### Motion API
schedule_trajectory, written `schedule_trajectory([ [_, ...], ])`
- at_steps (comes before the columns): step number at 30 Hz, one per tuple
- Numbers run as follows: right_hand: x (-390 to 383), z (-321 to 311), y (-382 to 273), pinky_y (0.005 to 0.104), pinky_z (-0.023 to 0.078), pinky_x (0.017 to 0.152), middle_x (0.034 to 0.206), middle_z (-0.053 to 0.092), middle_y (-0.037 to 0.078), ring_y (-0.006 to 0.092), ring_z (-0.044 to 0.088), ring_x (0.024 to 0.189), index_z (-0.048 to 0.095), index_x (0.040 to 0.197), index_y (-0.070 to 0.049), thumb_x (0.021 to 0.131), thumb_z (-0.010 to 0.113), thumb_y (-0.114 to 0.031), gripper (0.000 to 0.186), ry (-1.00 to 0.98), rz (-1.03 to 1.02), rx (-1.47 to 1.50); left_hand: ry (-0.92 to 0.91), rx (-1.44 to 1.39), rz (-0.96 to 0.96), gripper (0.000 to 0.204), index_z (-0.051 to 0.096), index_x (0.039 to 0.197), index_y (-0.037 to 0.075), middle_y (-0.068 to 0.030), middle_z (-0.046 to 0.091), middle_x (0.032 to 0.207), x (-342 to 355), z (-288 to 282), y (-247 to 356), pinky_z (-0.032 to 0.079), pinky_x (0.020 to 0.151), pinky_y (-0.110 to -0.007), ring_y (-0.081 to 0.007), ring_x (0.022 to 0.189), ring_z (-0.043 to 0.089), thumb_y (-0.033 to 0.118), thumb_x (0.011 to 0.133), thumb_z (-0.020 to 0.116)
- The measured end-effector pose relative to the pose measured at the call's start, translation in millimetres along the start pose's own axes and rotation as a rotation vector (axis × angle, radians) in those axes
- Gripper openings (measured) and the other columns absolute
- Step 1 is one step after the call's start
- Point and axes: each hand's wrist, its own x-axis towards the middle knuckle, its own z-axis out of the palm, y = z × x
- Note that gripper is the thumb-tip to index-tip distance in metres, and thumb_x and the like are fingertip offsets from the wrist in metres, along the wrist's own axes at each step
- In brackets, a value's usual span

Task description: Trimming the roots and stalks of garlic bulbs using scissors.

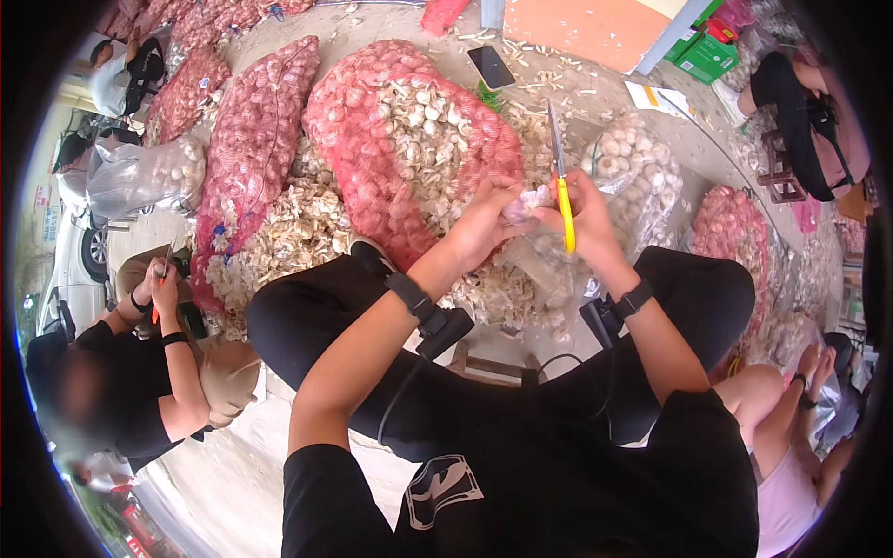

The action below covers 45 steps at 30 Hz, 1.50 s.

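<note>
My left hand (486, 221) is closed on a purplish-white garlic bulb (526, 204), held up in front of me. Beside it, my right hand (590, 216) grips a pair of scissors (564, 200) with yellow handles; the blades point up and away from me. The right fingertips come close to the bulb, and whether they touch it I cannot tell. Just beyond my hands lies an opened red mesh sack (372, 126) full of garlic bulbs. To the right of the scissors, a clear plastic bag (634, 167) holds trimmed white bulbs.
Garlic skins and stem scraps (298, 219) cover the floor. More filled mesh sacks (256, 121) stand at left. A phone (490, 68) sits past the opened sack. One co-worker (121, 381) holds an orange-handled tool at left; another person (781, 428) sits at right.
</note>
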Motion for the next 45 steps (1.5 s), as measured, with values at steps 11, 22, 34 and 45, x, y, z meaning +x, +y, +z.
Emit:
schedule_trajectory([
  [11, -2.7, 1.2, -16.7, 0.027, 0.05, 0.086, 0.102, 0.062, 0.004, 0.0106, 0.06, 0.098, 0.049, 0.114, -0.005, 0.08, 0.081, 0.003, 0.047, -0.195, 0.076, -0.132, 0.076, 0.011, 0.025, 0.035, 0.044, 0.13, 0.01, -0.0091, 0.059, 0.123, -8.7, -4.0, 7.8, 0.048, 0.103, -0.04, -0.0216, 0.117, 0.059, 0.026, 0.103, 0.056],
  [22, -0.6, -4.3, -17.2, 0.033, 0.055, 0.089, 0.104, 0.065, 0.007, 0.0186, 0.067, 0.102, 0.051, 0.115, -0.003, 0.084, 0.08, -0.006, 0.042, -0.091, 0.108, -0.187, 0.058, -0.113, 0.064, 0.053, 0.038, 0.139, 0.007, -0.0123, 0.059, 0.12, -9.7, 1.4, 14.4, 0.046, 0.101, -0.041, -0.0253, 0.113, 0.059, 0.001, 0.088, 0.054],
  [34, -9.9, 18.6, -15.1, 0.0397, 0.063, 0.077, 0.111, 0.06, 0.014, 0.0282, 0.071, 0.093, 0.044, 0.127, 0.003, 0.089, 0.072, -0.007, 0.049, 0.076, 0.348, 0.277, -0.017, 0.11, 0.187, 0.069, 0.043, 0.139, 0.011, -0.0093, 0.054, 0.12, -7.4, 17.3, 0.5, 0.043, 0.099, -0.035, -0.0211, 0.113, 0.055, -0.012, 0.074, 0.048],
  [45, -11.7, 11.1, -8.2, 0.0342, 0.061, 0.081, 0.119, 0.056, 0.015, 0.023, 0.066, 0.098, 0.043, 0.128, 0.003, 0.082, 0.068, 0.003, 0.052, 0.154, 0.282, 0.142, 0.072, 0.87, 0.556, 0.039, 0.055, 0.13, 0.005, -0.0184, 0.064, 0.118, 2.1, 12.1, -11.4, 0.046, 0.099, -0.036, -0.0268, 0.112, 0.06, 0.017, 0.094, 0.067],
])
